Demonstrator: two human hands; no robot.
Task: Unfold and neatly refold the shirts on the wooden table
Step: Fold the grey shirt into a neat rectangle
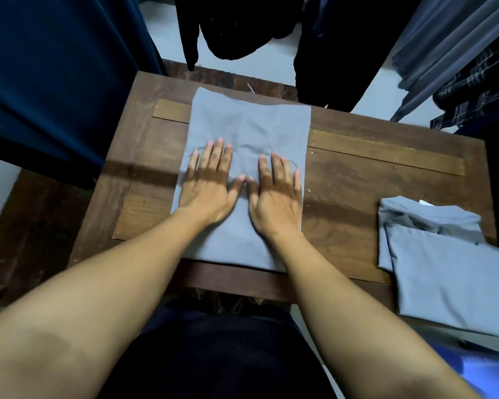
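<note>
Pressing step: both palms lie flat on the grey shirt, which is folded into a long rectangle; judged to be smoothing ahead of the last fold.
Shirt location: middle of the wooden table, long axis running away from the person; its near end lies close to the table's front edge.
Left hand: fingers straight and spread, palm down on the cloth; grasping nothing.
Right hand: same posture, just beside the left; thumb tips almost touching.
Method advised: sweep outward from the middle toward the long edges so the faint creases beyond the fingertips go flat; keep the pressure even; square the side edges before bringing the far end over (a skewed edge would carry into the finished fold).
Risk: the cloth may slide on the wood if pushed rather than pressed.
Count, shirts: one under the hands; a folded pile at the table's near right corner shows two layers, with a collar visible on the lower one; whether more lie beneath cannot be told.
Count, other: two hands; one table.
Surroundings: dark blue cloth hanging at left; black garments beyond the far edge; grey fabric and one checked garment at right.
</note>
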